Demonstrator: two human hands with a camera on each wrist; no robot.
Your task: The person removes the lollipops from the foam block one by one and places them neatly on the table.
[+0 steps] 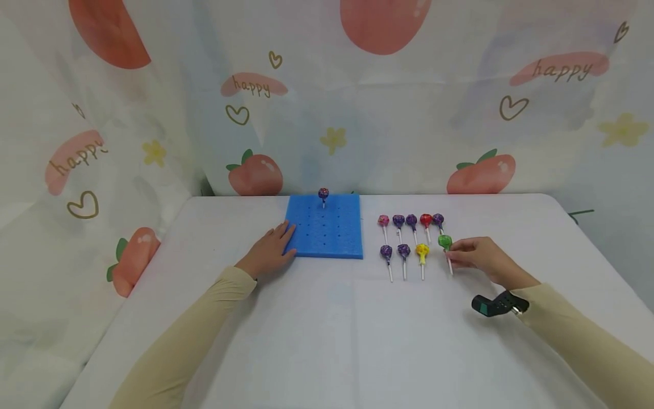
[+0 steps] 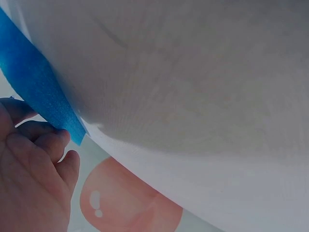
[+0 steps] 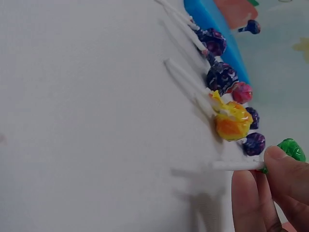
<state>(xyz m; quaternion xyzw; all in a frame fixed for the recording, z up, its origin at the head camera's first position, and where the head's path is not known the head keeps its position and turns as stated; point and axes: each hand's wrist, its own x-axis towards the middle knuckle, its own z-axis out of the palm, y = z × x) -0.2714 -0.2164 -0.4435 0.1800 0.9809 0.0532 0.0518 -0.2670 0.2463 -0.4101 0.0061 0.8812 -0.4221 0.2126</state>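
Note:
My right hand pinches a green-wrapped lollipop by its white stick, just under the candy. In the right wrist view the thumb and fingers meet on the stick, and the green candy shows past the thumb. My left hand rests at the left edge of a blue board dotted with rows of small holes. One purple lollipop stands upright in the board near its back edge. In the left wrist view the fingers touch the board's side.
Right of the board, two rows of lollipops lie on the white table. The back row has a pink, several purple and a red one. In front lie two purple ones and a yellow one. A printed cloth hangs behind.

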